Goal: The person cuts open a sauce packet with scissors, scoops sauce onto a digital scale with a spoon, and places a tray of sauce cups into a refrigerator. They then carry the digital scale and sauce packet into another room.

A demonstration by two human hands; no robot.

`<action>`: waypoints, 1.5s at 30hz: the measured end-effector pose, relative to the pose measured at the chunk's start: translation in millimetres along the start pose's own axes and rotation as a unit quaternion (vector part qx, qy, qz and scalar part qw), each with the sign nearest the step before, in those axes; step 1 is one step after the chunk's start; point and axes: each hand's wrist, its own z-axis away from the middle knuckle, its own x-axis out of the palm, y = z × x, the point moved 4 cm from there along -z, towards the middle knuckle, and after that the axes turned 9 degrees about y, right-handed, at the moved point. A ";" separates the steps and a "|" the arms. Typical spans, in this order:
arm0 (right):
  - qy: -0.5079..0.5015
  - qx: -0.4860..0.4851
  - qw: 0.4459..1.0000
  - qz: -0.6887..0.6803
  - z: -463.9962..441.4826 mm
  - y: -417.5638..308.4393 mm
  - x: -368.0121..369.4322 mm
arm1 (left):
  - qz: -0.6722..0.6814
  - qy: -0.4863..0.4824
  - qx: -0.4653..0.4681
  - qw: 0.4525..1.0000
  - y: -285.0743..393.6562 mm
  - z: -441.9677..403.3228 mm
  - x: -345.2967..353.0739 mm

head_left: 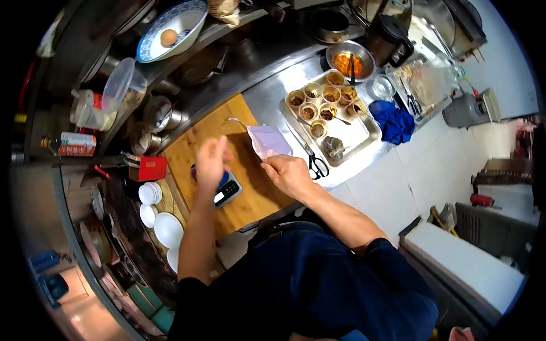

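Note:
My right hand (285, 175) grips the lower edge of a pale purple packet (268, 141) over the wooden board (250, 202). To its left, my left hand (211, 162) is raised above a small digital scale (228, 190); its fingers are smeared, and whether they hold anything does not show. A blue item on the scale is partly hidden behind this hand. Black-handled scissors (318, 166) lie right of the packet, beside a metal tray (372, 133) with several small cups of seasonings and a dark bagged lump (333, 148).
A metal bowl (367, 54) of orange food and a blue cloth (392, 122) are at the right. White bowls (168, 230) and a red box (149, 169) stand at the left. A shelf above holds a patterned bowl (190, 28) with an egg (169, 38).

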 end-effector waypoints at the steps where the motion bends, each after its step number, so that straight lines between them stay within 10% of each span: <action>1: 0.008 0.011 1.000 0.004 4.0 1.9 3.5 | 0.040 -0.071 -0.071 0.994 -7.5 18.5 9.5; 9: -0.025 0.124 0.990 -0.058 41.0 13.5 -9.3 | 0.027 -0.181 -0.088 0.979 -33.0 49.1 36.5; 17: 0.038 0.169 0.919 0.355 123.0 148.9 -0.9 | 0.046 -0.184 -0.162 0.968 -46.5 56.0 17.1; 35: -0.133 0.324 0.879 0.324 134.0 166.8 -5.4 | 0.113 -0.230 -0.182 0.949 -74.3 79.9 13.6; 37: -0.116 0.527 0.835 -0.107 157.0 170.8 -8.7 | 0.087 -0.220 -0.175 0.956 -61.5 82.8 13.9; 45: -0.159 0.467 0.686 -0.534 221.0 49.4 -68.3 | 0.026 -0.174 -0.183 0.967 -45.9 89.3 15.4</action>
